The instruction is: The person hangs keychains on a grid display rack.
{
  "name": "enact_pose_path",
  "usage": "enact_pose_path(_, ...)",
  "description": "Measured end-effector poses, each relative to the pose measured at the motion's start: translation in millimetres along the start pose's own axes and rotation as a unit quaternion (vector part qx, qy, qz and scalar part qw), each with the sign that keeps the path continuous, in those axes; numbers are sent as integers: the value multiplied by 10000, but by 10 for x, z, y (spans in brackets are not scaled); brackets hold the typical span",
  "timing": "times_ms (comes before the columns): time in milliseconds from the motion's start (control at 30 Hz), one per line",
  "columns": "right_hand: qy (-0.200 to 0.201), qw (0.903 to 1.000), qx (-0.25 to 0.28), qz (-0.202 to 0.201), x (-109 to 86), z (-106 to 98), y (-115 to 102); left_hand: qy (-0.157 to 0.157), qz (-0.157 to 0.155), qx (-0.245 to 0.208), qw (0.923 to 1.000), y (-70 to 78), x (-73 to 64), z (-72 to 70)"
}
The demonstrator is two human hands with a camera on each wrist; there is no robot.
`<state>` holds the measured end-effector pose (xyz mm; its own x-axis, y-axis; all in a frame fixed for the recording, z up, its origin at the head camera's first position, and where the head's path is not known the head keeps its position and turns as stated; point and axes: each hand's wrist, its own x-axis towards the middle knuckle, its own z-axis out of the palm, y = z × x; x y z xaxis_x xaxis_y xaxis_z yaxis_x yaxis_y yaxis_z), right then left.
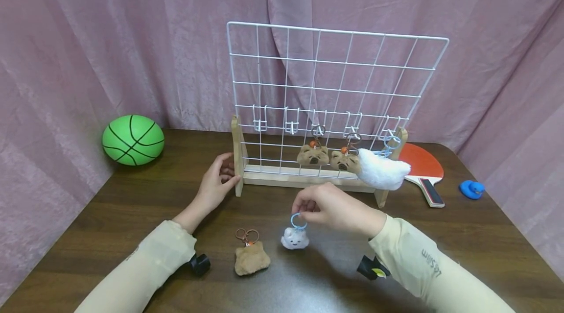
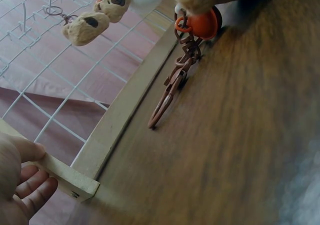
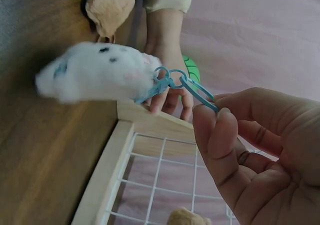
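My right hand (image 1: 337, 207) pinches the light-blue ring (image 3: 200, 92) of a white plush keychain (image 1: 295, 238) between thumb and fingertips. The little plush with its dark-eyed face hangs from the ring, in front of the rack. My left hand (image 1: 216, 180) is at the left wooden post (image 1: 238, 156) of a white wire grid rack (image 1: 308, 87); its thumb touches the post and its other fingers are loosely bent beside it. On the table between my forearms lies a brown plush keychain (image 1: 252, 258) with a copper-coloured ring and clasp.
Two brown bear keychains (image 1: 313, 155) and a larger white plush (image 1: 383, 170) hang from hooks on the rack's right half. Two hooks (image 1: 291, 127) at its left carry nothing. Around it are a green ball (image 1: 133, 140), a red paddle (image 1: 423, 161) and a blue duck (image 1: 471, 189).
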<state>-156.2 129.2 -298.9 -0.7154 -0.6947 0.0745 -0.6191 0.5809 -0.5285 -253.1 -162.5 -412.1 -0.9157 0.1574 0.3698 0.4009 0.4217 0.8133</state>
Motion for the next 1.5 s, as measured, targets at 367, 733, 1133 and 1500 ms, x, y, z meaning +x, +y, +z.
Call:
enact_pose_path(367, 17, 9998, -192, 53, 60, -274, -11, 0, -28, -23, 10000, 13, 4, 7)
enact_pose_path(733, 213, 9994, -282, 55, 189, -501, -39, 34, -24, 16, 10000, 16, -19, -3)
enact_pose_path(1133, 152, 9992, -212, 316, 319, -735, -84, -8, -31, -5, 10000, 19, 0, 5)
enact_pose_path(1500, 325, 9975, -380, 505, 466, -877, -145, -10, -26, 2, 10000, 23, -8, 1)
